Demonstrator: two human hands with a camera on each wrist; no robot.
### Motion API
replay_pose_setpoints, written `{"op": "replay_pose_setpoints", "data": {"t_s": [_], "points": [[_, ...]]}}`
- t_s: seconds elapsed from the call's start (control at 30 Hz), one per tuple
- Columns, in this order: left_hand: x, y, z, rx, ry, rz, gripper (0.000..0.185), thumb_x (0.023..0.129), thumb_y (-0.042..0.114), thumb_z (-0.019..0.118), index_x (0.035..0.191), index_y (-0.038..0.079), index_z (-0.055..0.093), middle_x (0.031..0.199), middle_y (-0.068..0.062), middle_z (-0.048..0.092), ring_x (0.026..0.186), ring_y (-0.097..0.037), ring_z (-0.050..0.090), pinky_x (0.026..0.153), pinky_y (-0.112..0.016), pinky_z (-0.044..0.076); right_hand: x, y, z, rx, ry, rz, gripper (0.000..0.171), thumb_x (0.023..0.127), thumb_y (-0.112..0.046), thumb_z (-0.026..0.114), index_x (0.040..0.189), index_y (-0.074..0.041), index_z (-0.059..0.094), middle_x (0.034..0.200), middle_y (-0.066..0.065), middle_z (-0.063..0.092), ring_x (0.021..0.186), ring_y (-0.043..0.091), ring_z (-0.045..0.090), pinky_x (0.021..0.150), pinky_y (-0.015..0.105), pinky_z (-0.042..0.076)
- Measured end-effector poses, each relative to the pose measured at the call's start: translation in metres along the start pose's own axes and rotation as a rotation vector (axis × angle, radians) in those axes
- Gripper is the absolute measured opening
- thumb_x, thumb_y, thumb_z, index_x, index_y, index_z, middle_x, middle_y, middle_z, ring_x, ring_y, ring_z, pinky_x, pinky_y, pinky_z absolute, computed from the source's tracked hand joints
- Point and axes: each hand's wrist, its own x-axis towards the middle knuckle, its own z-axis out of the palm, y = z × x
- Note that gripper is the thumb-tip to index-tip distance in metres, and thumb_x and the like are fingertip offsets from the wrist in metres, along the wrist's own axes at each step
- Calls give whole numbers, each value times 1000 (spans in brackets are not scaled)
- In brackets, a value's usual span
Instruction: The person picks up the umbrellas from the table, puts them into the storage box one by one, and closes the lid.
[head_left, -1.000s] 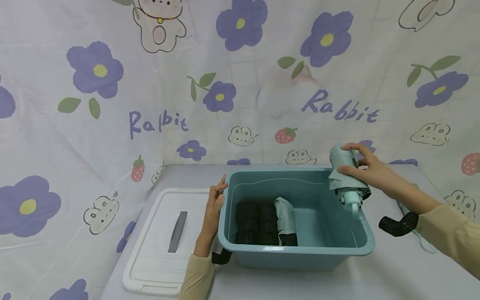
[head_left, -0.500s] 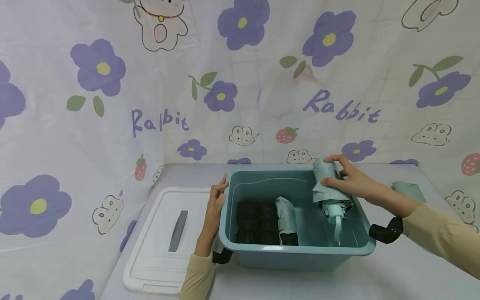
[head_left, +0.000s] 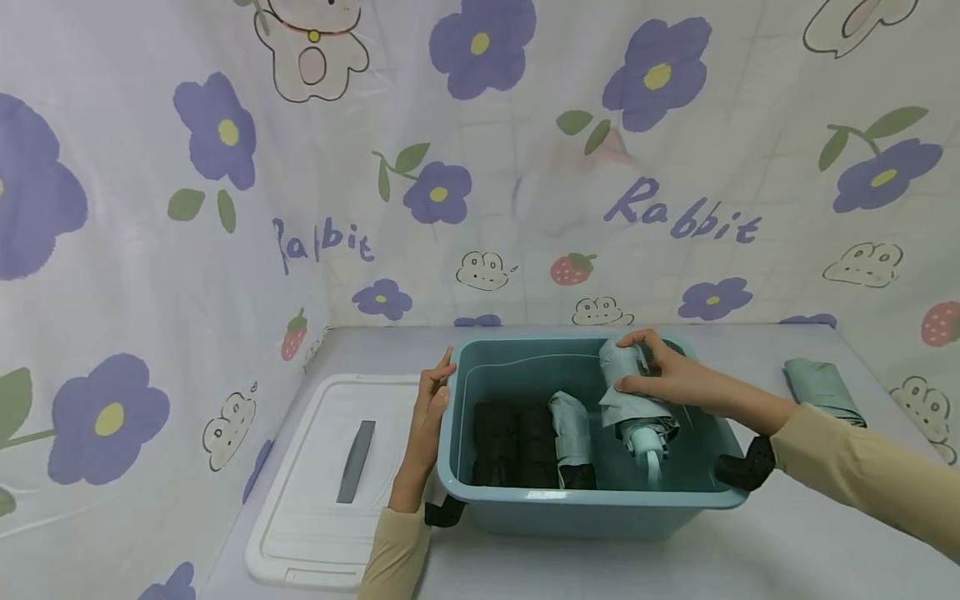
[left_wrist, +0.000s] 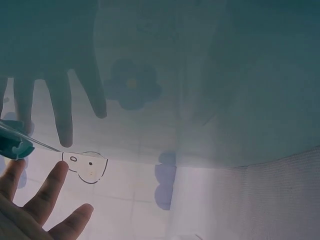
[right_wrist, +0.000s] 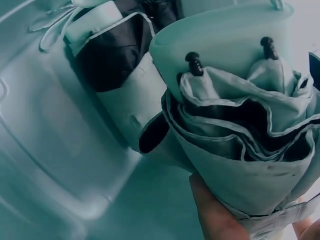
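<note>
A teal plastic tub (head_left: 592,504) stands on the table. Inside it lie a black folded umbrella (head_left: 513,446) and a pale green folded umbrella (head_left: 570,429) side by side. My right hand (head_left: 660,375) grips another pale green folded umbrella (head_left: 633,404) and holds it inside the tub, handle pointing toward me; its folds (right_wrist: 240,135) fill the right wrist view. My left hand (head_left: 431,408) rests flat with straight fingers against the tub's left wall (left_wrist: 210,75), fingers at the rim.
A white lid (head_left: 337,475) with a grey handle lies left of the tub. Another pale green folded item (head_left: 823,387) lies on the table at the right. A flower-print cloth covers the wall behind and the table.
My right hand has carried the pale green umbrella left and down from above the tub's right rim into the tub. The left hand has stayed on the tub's left wall.
</note>
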Motion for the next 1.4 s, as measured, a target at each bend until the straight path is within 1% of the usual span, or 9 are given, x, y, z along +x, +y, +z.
{"op": "replay_pose_setpoints", "data": {"t_s": [0.13,0.23,0.37,0.57,0.77,0.93,1.1,1.23,1.4], "points": [[-2,-20,-2,-5,3,18,36,98,14,28,128,-3,37,153,-12,20,141,-28,19,108,-59,19,5,3,8,4,-37,16,65,88,-33,60,136,-14,20,86,13,50,72,20,47,64,32,38],[-3,-29,-2,-7,4,28,36,99,18,29,129,1,38,154,-7,21,141,-24,20,108,-57,19,8,2,14,-2,-52,33,64,88,-34,60,135,-14,21,77,9,50,67,20,46,63,32,36],[-3,-16,0,-20,-4,13,34,97,8,27,128,-5,37,153,-13,21,141,-28,19,108,-57,19,16,5,21,-51,-30,47,62,86,-36,61,132,-14,25,99,19,56,79,24,54,69,35,41],[-3,4,4,-6,-14,1,35,94,-2,23,126,-14,33,151,-23,18,140,-36,17,108,-59,18,25,14,29,-123,-38,36,59,83,-33,62,127,-12,29,73,7,45,63,19,40,59,32,33],[-4,3,4,-11,-16,7,35,94,-3,22,125,-15,32,151,-24,17,140,-36,16,108,-59,17,33,21,36,-147,-99,29,59,84,-30,63,126,-7,28,106,23,51,82,27,50,68,36,40],[-4,0,3,-31,-18,12,35,96,1,23,127,-12,33,152,-22,16,141,-33,17,108,-58,17,41,24,43,-188,-164,62,55,84,-27,61,123,-7,27,83,12,50,68,22,48,60,32,37],[-4,-2,3,-58,-21,27,35,97,4,25,127,-12,32,152,-22,15,141,-31,16,109,-57,14,47,24,51,-232,-201,91,50,88,-25,58,122,-7,26,62,0,38,50,13,34,52,27,31],[-5,-1,4,-67,-17,34,36,96,2,24,127,-13,32,152,-23,15,141,-31,15,110,-56,14,50,23,54,-225,-213,108,48,89,-23,57,119,-6,24,59,-3,27,46,11,23,49,26,27],[-6,0,3,-26,-2,31,36,94,-1,23,127,-13,32,151,-24,17,140,-35,16,109,-59,14,53,23,56,-236,-231,138,48,89,-22,56,120,-5,23,61,-2,30,47,11,26,51,26,29]]}}
